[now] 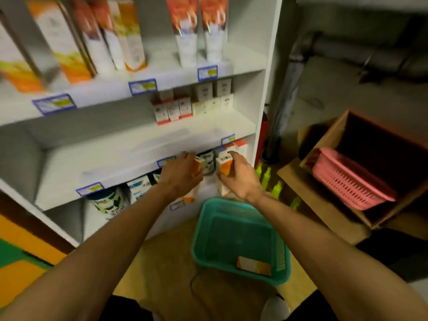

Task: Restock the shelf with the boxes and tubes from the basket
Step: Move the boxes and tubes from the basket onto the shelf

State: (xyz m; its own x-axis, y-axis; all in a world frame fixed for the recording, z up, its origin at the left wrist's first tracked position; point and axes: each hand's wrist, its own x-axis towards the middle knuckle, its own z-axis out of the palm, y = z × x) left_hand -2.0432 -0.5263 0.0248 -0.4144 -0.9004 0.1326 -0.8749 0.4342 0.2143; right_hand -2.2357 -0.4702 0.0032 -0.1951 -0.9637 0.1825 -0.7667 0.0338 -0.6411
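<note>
My left hand [183, 173] grips a white-and-orange box [199, 165], its lower end showing below the hand. My right hand [238, 176] grips a second white-and-orange box [225, 166] with a barcode on top. Both hands are raised in front of the white shelf unit [148, 147], at the level of its lower shelf edge. Below them on the floor stands a teal basket [208, 228]. One orange-and-white box [253, 265] lies in its near corner.
Upper shelves carry tall orange boxes [62, 42], tubes [187, 31] and small boxes [172, 108]; the bottom shelf holds jars [108, 201]. To the right, a pink basket [347, 181] sits in an open cardboard carton [328, 140]. Green bottles [266, 177] stand beside the shelf.
</note>
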